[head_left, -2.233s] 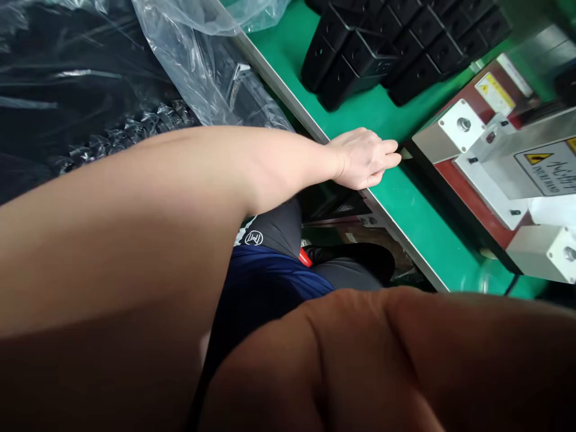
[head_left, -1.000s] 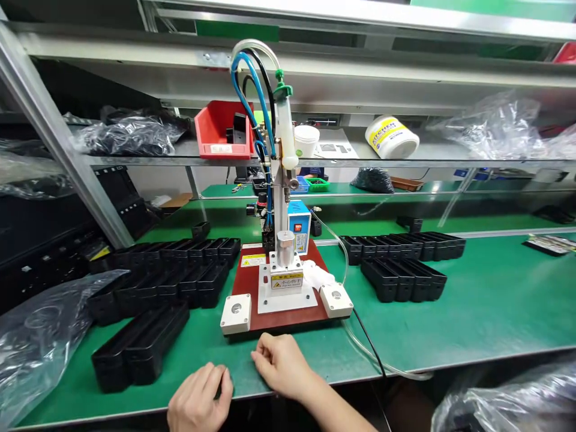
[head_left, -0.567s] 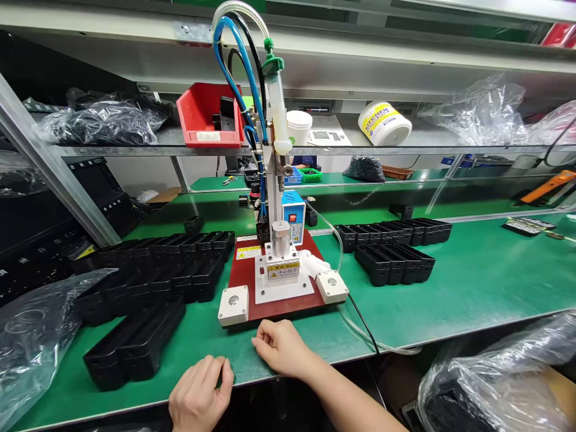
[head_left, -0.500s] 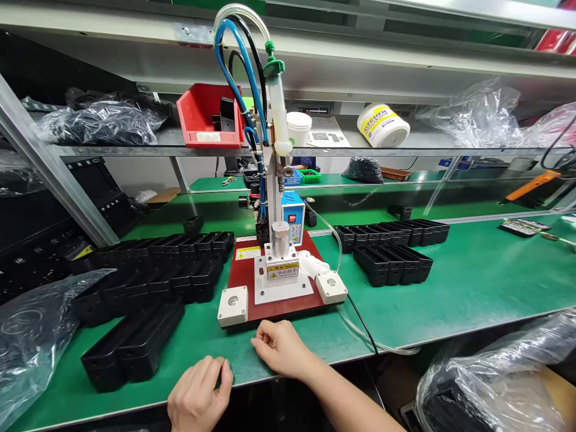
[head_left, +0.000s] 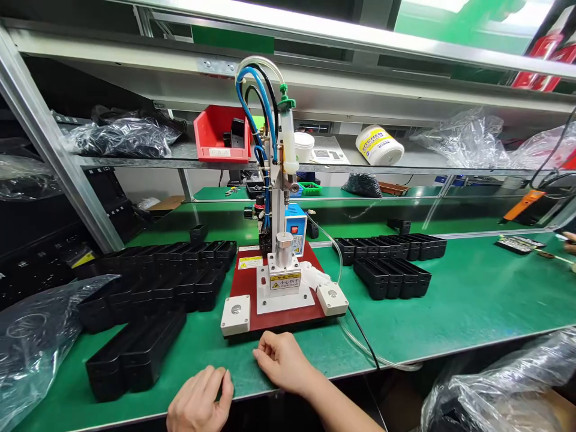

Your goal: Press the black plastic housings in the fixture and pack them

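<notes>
My left hand (head_left: 200, 399) rests at the front edge of the green bench, its fingers curled in and no object showing in them. Just right of it, my right hand (head_left: 284, 362) lies on the bench in a loose fist, also with nothing visible in it. Beyond the hands stands a small bench press (head_left: 285, 264) on a red base (head_left: 274, 320), with a syringe (head_left: 288, 135) and blue and black tubes above. Its white button boxes (head_left: 236, 315) sit at the base's front corners, apart from my hands. Two black plastic housings (head_left: 144, 354) lie left of my left hand.
More black housings stand in rows at left (head_left: 180, 270) and right (head_left: 391, 279). A plastic bag (head_left: 36, 336) covers the left bench end. A shelf above holds a red bin (head_left: 222, 135) and a white tub (head_left: 379, 145). Another person's hand (head_left: 570, 240) shows at the right edge.
The camera has tilted upward, so the press and shelf sit lower in view. My hands stay nearly where they were. Another person's hand has come into view at the right edge.
</notes>
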`<state>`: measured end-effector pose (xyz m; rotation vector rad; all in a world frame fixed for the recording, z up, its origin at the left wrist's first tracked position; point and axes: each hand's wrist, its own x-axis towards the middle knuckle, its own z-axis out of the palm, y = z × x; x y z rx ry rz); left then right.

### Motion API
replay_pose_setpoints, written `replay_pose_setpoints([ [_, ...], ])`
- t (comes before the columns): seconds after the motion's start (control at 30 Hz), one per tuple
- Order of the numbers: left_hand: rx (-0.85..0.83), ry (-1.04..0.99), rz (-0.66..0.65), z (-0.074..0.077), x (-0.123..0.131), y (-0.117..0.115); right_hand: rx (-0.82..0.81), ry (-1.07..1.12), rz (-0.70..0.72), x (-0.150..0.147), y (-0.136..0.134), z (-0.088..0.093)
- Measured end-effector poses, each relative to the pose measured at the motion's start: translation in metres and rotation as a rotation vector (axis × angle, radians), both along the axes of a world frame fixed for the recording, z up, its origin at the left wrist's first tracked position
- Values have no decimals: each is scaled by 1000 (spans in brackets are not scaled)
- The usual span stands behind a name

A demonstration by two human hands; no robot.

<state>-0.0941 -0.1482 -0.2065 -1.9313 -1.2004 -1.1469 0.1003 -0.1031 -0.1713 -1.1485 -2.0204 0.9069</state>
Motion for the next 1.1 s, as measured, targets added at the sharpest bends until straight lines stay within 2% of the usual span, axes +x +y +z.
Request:
replay_pose_setpoints([
  [0.33,12,-7,12,-4,-1,-1,1,-24,0,1,-1,0],
  [1.1,-28,-21,-10,1,0,-2,5,-31,9,0,-2,2],
])
